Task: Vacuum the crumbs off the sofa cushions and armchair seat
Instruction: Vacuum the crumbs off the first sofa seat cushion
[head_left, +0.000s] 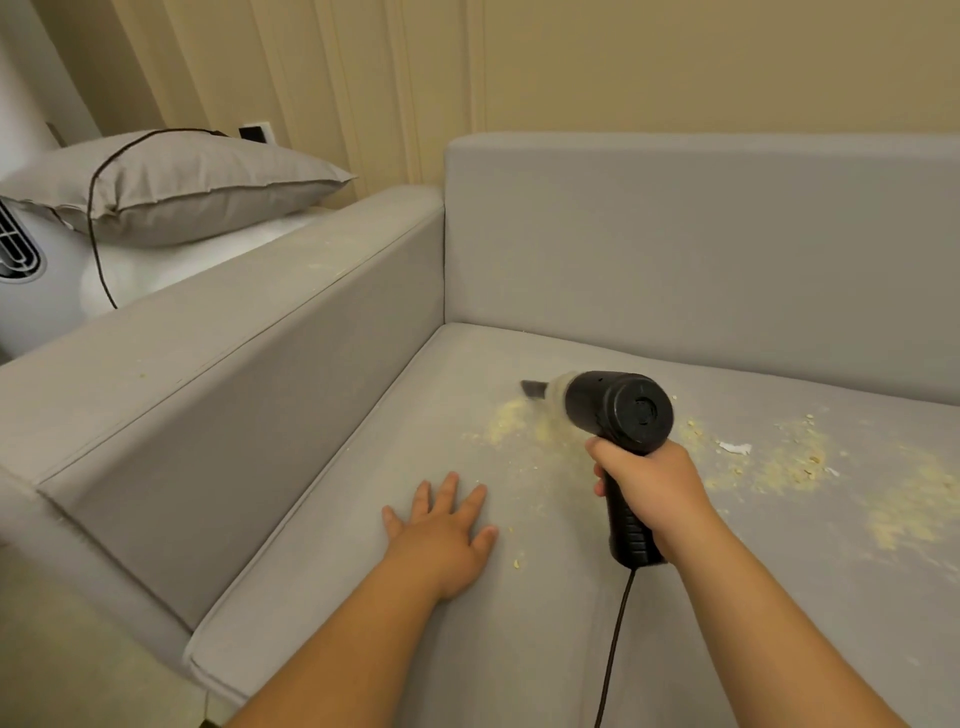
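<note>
My right hand grips the handle of a black handheld vacuum. Its nozzle points toward the back left corner of the grey sofa seat cushion, just above a patch of yellow crumbs. More crumbs spread across the seat to the right, with a white scrap among them. My left hand rests flat on the cushion with its fingers spread, left of the vacuum. A single crumb lies near that hand.
The sofa's left armrest carries a few crumbs, and the backrest rises behind the seat. A grey pillow with a dark cord over it lies beyond the armrest. The vacuum's cable hangs down toward me.
</note>
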